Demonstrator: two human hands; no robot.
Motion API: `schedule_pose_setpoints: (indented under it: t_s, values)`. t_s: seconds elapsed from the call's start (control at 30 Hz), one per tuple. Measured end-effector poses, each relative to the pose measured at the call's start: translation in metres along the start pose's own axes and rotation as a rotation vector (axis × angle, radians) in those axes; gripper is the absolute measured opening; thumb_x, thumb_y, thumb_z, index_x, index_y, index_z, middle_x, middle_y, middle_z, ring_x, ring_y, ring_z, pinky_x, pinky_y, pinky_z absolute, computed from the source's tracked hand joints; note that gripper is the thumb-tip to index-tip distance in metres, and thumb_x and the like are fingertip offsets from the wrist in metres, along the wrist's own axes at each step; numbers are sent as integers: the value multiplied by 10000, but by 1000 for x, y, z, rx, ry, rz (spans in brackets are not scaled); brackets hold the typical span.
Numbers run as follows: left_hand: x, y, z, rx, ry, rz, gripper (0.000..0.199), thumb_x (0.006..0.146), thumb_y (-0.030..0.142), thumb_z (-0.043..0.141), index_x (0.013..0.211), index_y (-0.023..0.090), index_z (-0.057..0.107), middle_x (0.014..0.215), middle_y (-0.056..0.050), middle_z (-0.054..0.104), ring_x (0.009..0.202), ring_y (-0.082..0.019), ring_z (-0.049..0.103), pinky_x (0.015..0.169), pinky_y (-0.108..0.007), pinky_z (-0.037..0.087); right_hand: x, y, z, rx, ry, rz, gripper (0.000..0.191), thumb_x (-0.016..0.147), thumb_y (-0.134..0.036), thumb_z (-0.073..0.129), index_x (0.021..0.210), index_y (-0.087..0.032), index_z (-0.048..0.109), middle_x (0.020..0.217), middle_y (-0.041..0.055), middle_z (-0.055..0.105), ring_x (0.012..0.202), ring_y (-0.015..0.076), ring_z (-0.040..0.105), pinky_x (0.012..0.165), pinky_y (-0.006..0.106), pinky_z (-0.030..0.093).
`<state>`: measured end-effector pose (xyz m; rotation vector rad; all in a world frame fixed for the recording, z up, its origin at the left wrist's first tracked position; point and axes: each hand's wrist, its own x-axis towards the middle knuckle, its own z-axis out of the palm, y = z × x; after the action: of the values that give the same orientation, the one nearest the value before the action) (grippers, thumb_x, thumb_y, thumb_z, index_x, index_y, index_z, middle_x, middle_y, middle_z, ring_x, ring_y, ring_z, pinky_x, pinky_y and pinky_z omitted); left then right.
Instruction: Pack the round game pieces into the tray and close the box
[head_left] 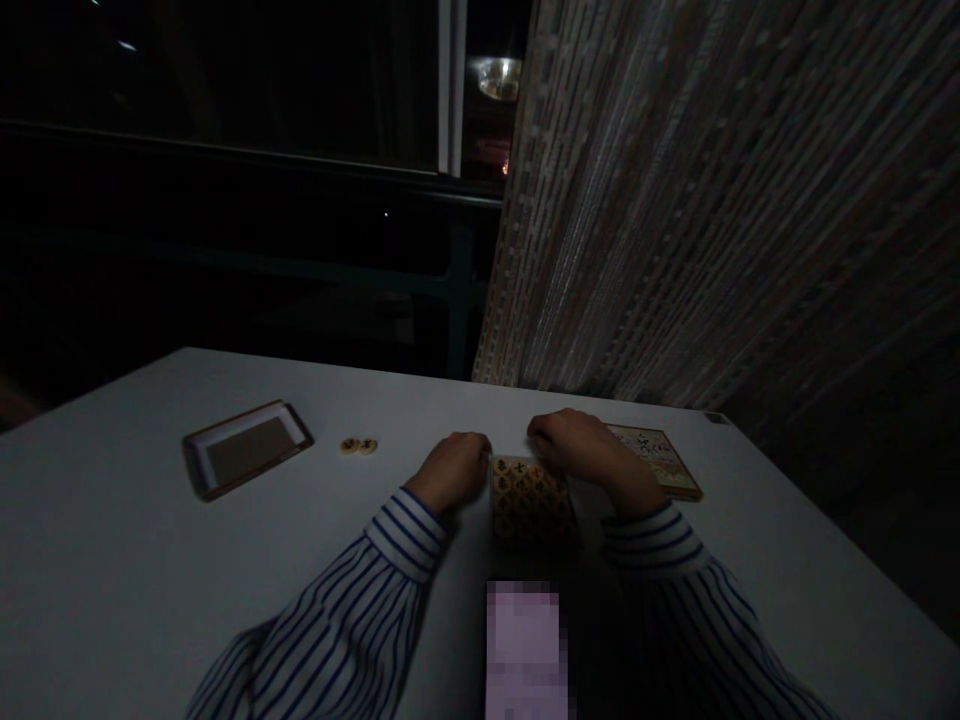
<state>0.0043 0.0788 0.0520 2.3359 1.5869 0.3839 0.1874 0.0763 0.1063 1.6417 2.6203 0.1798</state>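
Note:
A small clear box (531, 535) filled with round wooden pieces marked with black and red characters lies on the white table in front of me. My left hand (454, 468) is at the box's left upper corner, its fingers curled; whether anything is in them is hidden. My right hand (574, 440) reaches over the box's upper right corner, fingers bent down by the pieces, their tips hidden. Two loose round pieces (358, 446) lie side by side on the table, left of my left hand.
An open, shallow rectangular tray (247, 450) lies at the left. A patterned flat lid (660, 462) is partly behind my right wrist. A lit phone-like screen (525, 650), blurred out, is nearest me. A string curtain (637, 200) hangs beyond the table's far edge.

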Motion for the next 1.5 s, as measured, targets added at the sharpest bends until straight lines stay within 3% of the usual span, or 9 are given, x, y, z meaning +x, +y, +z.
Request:
schedule_pose_setpoints:
  t_s: [0.1,0.43,0.8,1.1,1.27,1.5]
  values:
    - [-1,1,-3,4,24,49,275,824,195,398,925,152,650,926,-119,677,882,-207,619,757,-278,434,0,0,-3,-2,56,-11,258,872,-261,375,904,-194,622,894,69,669,831,195,604,634,267,353]
    - [-2,6,-12,16,107,24,266,846,245,397,909,177,646,919,-95,681,871,-205,617,737,-275,419,-4,-7,-18,38,194,8,272,902,-263,358,925,-191,619,905,60,666,858,172,593,698,252,362]
    - [-4,3,-27,-25,168,20,258,841,265,406,872,172,644,875,-88,684,824,-191,621,711,-262,414,-9,-15,-29,65,230,73,384,937,-353,264,972,-174,603,932,88,658,894,194,592,755,277,381]
    - [-16,-1,-23,-66,258,22,252,841,289,401,846,175,627,825,-67,679,772,-181,617,671,-255,416,-12,-17,-31,118,271,57,388,940,-342,250,972,-168,596,952,105,652,913,204,588,770,291,383]
    - [-38,-16,-20,-115,335,-62,266,846,324,386,848,172,605,816,-58,664,750,-175,602,679,-264,426,-12,-17,-32,131,278,58,373,936,-328,268,965,-170,605,955,97,653,915,204,586,754,286,387]
    - [-69,-55,-22,-112,439,-197,303,822,374,416,920,156,602,896,-82,656,826,-200,594,754,-310,448,-10,-25,-30,177,314,26,338,919,-322,319,977,-185,623,945,76,657,901,181,583,762,260,377]
